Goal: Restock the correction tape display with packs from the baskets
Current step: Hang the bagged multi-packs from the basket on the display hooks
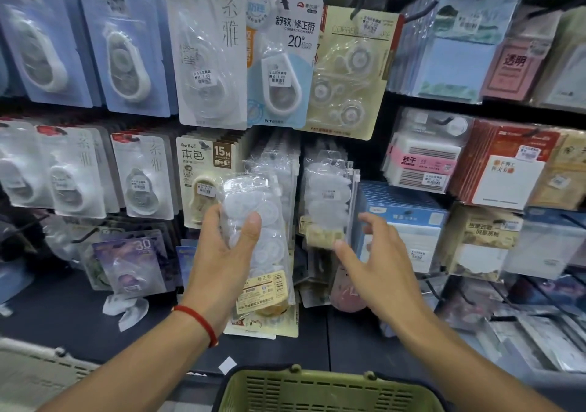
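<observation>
While the left hand (226,246) grips a clear bag of correction tape packs (257,237) in front of the display, the step in hand appears to be hanging that bag on a peg in the middle row. The thumb lies across the front of the bag and the fingers curl behind it, so the hold is firm and sits about mid-height; the yellow label at the bag's lower end hangs below the palm. The right hand (375,259) holds nothing: its fingers are spread and slightly bent, and it reaches toward a matching bag already hanging (329,196) just to the right, with a fingertip near or touching that bag's yellow label. Whether contact is made cannot be told. The two hands are apart, at about the same height. To do the step well, steady the hanging stock with the free hand, find the hang hole at the top of the held bag, and align it with the peg tip before pushing back. The peg itself is hidden behind the bags, so it probably has to be found by feel. A green basket (329,389) sits below, between the forearms; its contents are not visible.
</observation>
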